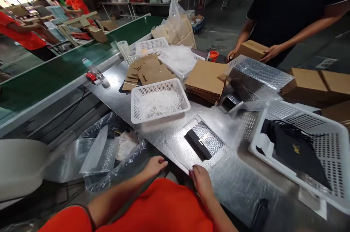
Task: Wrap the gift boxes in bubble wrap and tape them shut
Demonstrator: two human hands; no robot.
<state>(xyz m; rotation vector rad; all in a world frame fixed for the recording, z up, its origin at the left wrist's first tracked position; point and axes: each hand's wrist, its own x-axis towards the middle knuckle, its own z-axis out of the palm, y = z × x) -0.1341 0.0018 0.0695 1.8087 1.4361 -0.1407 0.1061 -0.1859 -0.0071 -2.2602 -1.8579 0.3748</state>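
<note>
A black box (pixel 197 145) with a gold logo lies on a clear bubble-wrap bag (pixel 218 143) on the metal table. At the near corner of that bag, my right hand (pixel 201 181) has its fingers closed on the edge. My left hand (pixel 155 166) hangs just off the table's front edge, fingers curled, with nothing visible in it. Beyond the bag stands a white basket (pixel 133 109) full of white shredded filler (pixel 160 103). To the right, another white basket (pixel 343 159) holds black cloth pouches (pixel 298 151) with a gold emblem.
Flat cardboard (pixel 206 77) is stacked at the back beside bubble-wrap material (pixel 259 73). A red tape dispenser (pixel 94 77) sits near the green conveyor (pixel 62 68). Across the table a person in black holds a cardboard box (pixel 251 50). Plastic bags (pixel 101 151) lie lower left.
</note>
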